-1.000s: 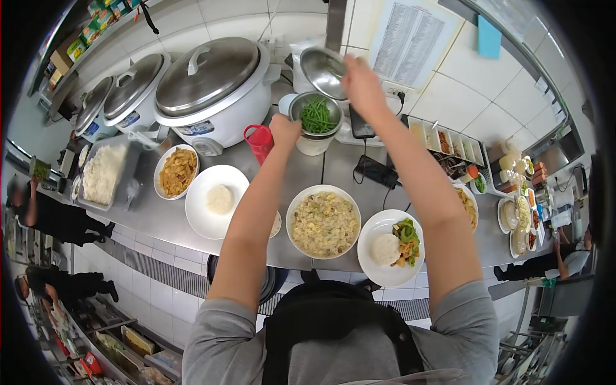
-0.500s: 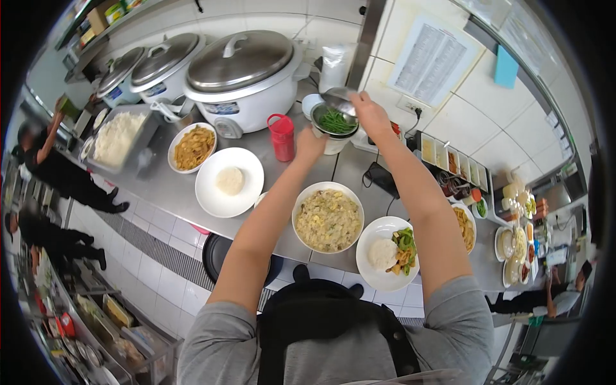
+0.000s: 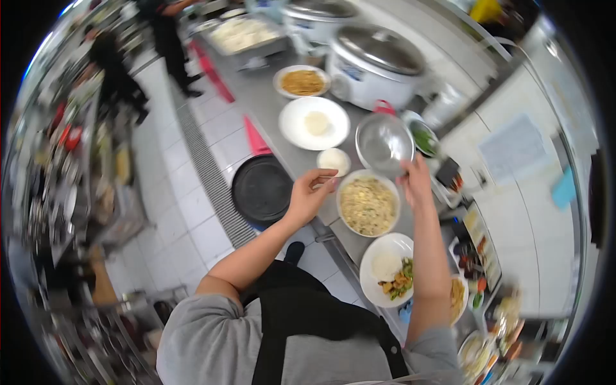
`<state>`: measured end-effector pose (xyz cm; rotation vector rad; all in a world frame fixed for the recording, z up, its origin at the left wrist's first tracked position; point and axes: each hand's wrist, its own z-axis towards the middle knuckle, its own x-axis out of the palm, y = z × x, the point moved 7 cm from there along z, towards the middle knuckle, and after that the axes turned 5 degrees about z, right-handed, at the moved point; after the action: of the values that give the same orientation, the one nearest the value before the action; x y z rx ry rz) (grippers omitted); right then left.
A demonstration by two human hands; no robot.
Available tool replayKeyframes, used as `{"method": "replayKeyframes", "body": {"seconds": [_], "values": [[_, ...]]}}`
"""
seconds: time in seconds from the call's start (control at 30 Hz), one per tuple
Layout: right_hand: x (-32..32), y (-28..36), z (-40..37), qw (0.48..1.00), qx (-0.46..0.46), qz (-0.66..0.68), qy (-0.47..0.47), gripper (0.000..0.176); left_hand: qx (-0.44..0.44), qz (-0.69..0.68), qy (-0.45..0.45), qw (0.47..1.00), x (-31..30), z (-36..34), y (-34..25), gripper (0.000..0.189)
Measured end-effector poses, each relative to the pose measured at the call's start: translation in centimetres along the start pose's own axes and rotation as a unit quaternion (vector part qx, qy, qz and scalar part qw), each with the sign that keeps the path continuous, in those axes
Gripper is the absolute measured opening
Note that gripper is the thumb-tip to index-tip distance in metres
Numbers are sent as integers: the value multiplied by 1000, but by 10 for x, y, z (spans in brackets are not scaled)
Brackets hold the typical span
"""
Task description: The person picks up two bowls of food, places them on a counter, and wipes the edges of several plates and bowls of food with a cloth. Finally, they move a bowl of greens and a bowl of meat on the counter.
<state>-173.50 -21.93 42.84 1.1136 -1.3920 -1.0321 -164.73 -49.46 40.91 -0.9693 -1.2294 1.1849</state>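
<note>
My right hand (image 3: 417,181) grips the rim of a round metal lid (image 3: 385,142), tilted above the counter. Between a small white bowl (image 3: 333,162) and the large bowl of fried rice (image 3: 369,204) is my left hand (image 3: 312,192), its fingers drawn together in a loose pinch; whatever they hold is too small to make out. Beyond the lid stands a container of chopped greens (image 3: 423,139), uncovered. A white plate with a rice mound (image 3: 316,123) lies farther up the counter. Nearer me is a plate with rice and vegetables (image 3: 387,269).
Rice cookers (image 3: 378,64), a bowl of yellow-brown food (image 3: 302,82) and a rice tray (image 3: 244,35) line the far counter. Condiment containers (image 3: 481,247) stand at the right. A black round tray (image 3: 261,190) is below the counter edge. Two people (image 3: 115,70) stand at upper left.
Both hands have left the container of greens. My left hand moved toward the fried rice bowl's left side, and my right hand brought the lid away from the container. The view has turned.
</note>
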Motion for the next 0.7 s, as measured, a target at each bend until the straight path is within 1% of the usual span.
{"method": "replayKeyframes", "body": {"seconds": [0.03, 0.07, 0.1, 0.13, 0.17, 0.23, 0.27, 0.3, 0.37, 0.4, 0.43, 0.5, 0.53, 0.57, 0.63, 0.67, 0.7], "values": [[18, -26, -16, 999, 18, 12, 27, 29, -15, 17, -13, 1000, -14, -10, 0, 27], [72, -44, -69, 992, 61, -52, 98, 26, -32, 45, -65, 996, -61, -36, -6, 27], [85, -65, -87, 982, 87, -86, 140, 19, -52, 64, -75, 994, -83, -48, -10, 28], [99, -85, -108, 975, 116, -71, 177, 15, -72, 132, -31, 988, -104, -59, 0, 23], [114, -102, -126, 965, 144, -55, 210, 11, -119, 207, -9, 971, -125, -75, -9, 21], [149, -126, -154, 949, 176, -48, 257, 12, -112, 237, 25, 965, -164, -105, -9, 18], [168, -135, -165, 942, 190, -45, 273, 12, -169, 213, 25, 962, -182, -122, -4, 15], [190, -143, -174, 936, 189, -42, 294, 13, -197, 200, 2, 960, -204, -138, -3, 14], [236, -155, -189, 926, 182, -35, 329, 15, -249, 169, -36, 953, -251, -165, 4, 13], [260, -157, -195, 920, 184, -30, 345, 16, -270, 179, -63, 944, -278, -176, 1, 13], [284, -156, -197, 919, 170, -29, 354, 18, -275, 159, -101, 943, -312, -188, 4, 13], [329, -157, -195, 920, 138, -30, 367, 21, -281, 113, -171, 938, -392, -210, 17, 13], [347, -164, -189, 922, 129, -47, 363, 26, -280, 102, -216, 930, -439, -220, 10, 12], [364, -174, -180, 929, 116, -68, 345, 25, -279, 90, -259, 920, -492, -232, 3, 12], [395, -209, -161, 942, 93, -111, 303, 23, -221, 73, -376, 897, -614, -257, -8, 13], [407, -234, -152, 945, 91, -129, 288, 21, -207, 68, -425, 879, -677, -269, -15, 13], [417, -263, -144, 944, 110, -140, 278, 19, -191, 62, -474, 857, -739, -280, -26, 12]]}}
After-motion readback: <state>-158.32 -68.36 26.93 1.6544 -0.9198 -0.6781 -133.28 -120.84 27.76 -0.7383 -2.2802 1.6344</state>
